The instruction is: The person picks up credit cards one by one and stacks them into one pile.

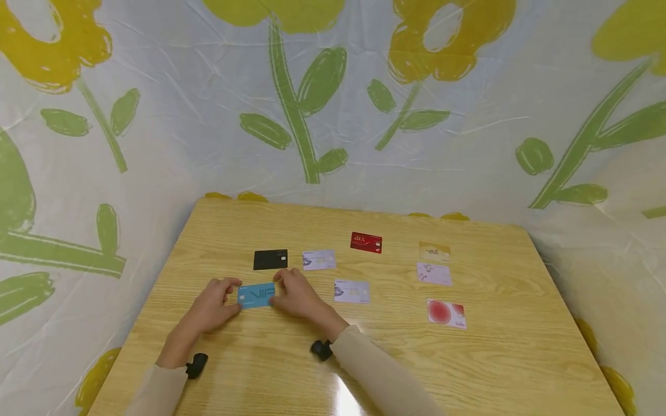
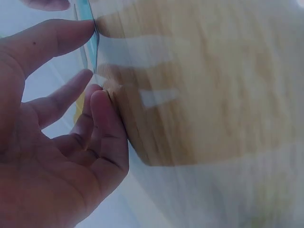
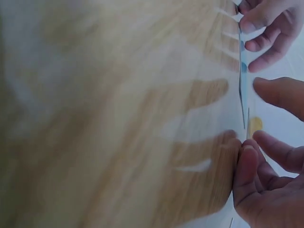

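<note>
A light blue VIP card (image 1: pixel 256 295) lies between my two hands at the left of the table. My left hand (image 1: pixel 213 303) holds its left end, thumb at the near corner and index finger at the far corner. In the left wrist view the left thumb (image 2: pixel 71 38) meets the card's edge. Around the right end curve the fingers of my right hand (image 1: pixel 299 294). A small gap shows between the right thumb (image 3: pixel 273 90) and the card in the right wrist view. Just beyond the hands lie a black card (image 1: pixel 267 260) and a white-and-grey card (image 1: pixel 319 260).
A second white-and-grey card (image 1: pixel 351 291) lies right of my right hand. Farther back is a red VIP card (image 1: pixel 366 242). A gold card (image 1: pixel 435 251), a pale pink card (image 1: pixel 434 274) and a card with red circles (image 1: pixel 447 314) form a column on the right.
</note>
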